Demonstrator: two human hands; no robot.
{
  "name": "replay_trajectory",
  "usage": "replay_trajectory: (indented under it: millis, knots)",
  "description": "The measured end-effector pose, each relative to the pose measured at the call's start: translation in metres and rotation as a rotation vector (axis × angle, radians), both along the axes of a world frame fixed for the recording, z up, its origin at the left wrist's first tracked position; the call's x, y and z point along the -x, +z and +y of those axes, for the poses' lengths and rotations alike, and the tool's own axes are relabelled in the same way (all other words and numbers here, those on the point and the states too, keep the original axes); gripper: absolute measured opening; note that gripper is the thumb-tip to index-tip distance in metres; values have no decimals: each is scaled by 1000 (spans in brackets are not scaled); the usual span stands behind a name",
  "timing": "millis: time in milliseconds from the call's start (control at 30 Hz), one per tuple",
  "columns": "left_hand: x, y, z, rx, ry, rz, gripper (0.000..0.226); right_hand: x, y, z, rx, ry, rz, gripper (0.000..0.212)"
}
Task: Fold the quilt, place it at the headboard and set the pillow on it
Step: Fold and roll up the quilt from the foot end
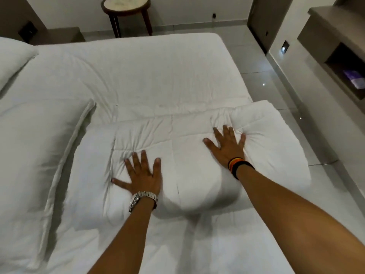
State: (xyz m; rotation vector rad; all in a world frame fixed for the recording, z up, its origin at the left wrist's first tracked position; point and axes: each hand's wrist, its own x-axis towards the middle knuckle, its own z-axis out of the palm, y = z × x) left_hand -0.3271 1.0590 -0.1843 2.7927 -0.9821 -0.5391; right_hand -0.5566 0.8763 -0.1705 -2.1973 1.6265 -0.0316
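The white quilt [189, 153] lies folded into a thick bundle on the bed [150, 74], its right end hanging over the mattress edge. My left hand [141, 174], with a metal watch on the wrist, presses flat on the bundle's left part, fingers spread. My right hand [227, 144], with dark and orange bands on the wrist, presses flat on its right part, fingers spread. Neither hand grips the fabric. A large white pillow [35, 165] lies on the bed just left of the quilt. A second pillow [11, 58] sits at the far left.
A round wooden side table [126, 8] stands beyond the bed's far edge. A nightstand [59, 35] is at the far left. On the right are a glossy tiled floor [276, 80] and a wall unit with an open niche [343, 62].
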Motion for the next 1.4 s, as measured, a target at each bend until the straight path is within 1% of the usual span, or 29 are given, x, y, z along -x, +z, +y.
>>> replay_trajectory:
  millis: [67,133,167,200,233,267,300,367,400,433,500,567,667,733,833,933,1000,1067,1167,1267,1333,1367,1400]
  knots:
    - [12,7,23,163,4,-37,68,13,5,22,107,-40,-120,77]
    - [38,8,65,368,106,-55,66,38,8,63,248,-131,-249,67]
    - [53,5,88,434,221,-21,68,53,7,87,309,-189,-291,64]
    - [67,0,110,470,367,50,72,67,5,112,352,-257,-310,65]
    - [79,-4,126,486,518,171,79,79,0,135,362,-349,-315,70]
    - [91,-7,139,507,647,323,87,90,-4,158,323,-478,-328,78]
    - [102,-8,149,550,734,476,96,98,-8,179,225,-639,-382,89]
    - [115,-5,152,699,801,712,117,103,-10,206,-63,-953,-604,114]
    - [116,-3,146,764,827,795,129,102,-12,211,-187,-1037,-716,124]
    - [116,0,138,807,876,859,140,100,-13,212,-264,-1066,-795,131]
    - [109,3,114,832,1023,921,161,90,-16,200,-317,-1089,-905,138]
    - [99,1,89,791,1128,894,172,76,-20,178,-307,-1130,-951,144]
    - [85,-10,50,686,1154,757,162,53,-31,141,-223,-1202,-894,148]
    - [76,-16,27,674,1150,691,155,38,-36,119,-165,-1223,-833,148]
    - [59,-25,5,765,1060,622,141,16,-37,89,-79,-1225,-775,142]
    - [52,-25,5,885,973,600,123,9,-31,77,-39,-1183,-745,132]
    - [55,-19,19,895,946,601,113,15,-24,89,-62,-1145,-719,125]
    - [62,-12,40,902,927,591,106,27,-15,110,-84,-1121,-713,120]
    - [81,14,80,946,877,574,105,48,8,150,-74,-1094,-770,116]
    - [98,43,119,980,865,548,103,68,33,192,-48,-1104,-779,112]
    - [107,66,147,1033,792,505,101,83,55,221,-2,-1082,-800,109]
    - [105,71,148,1054,747,454,99,85,62,220,38,-1084,-833,107]
    - [117,90,173,1089,681,424,96,104,81,245,60,-1054,-893,104]
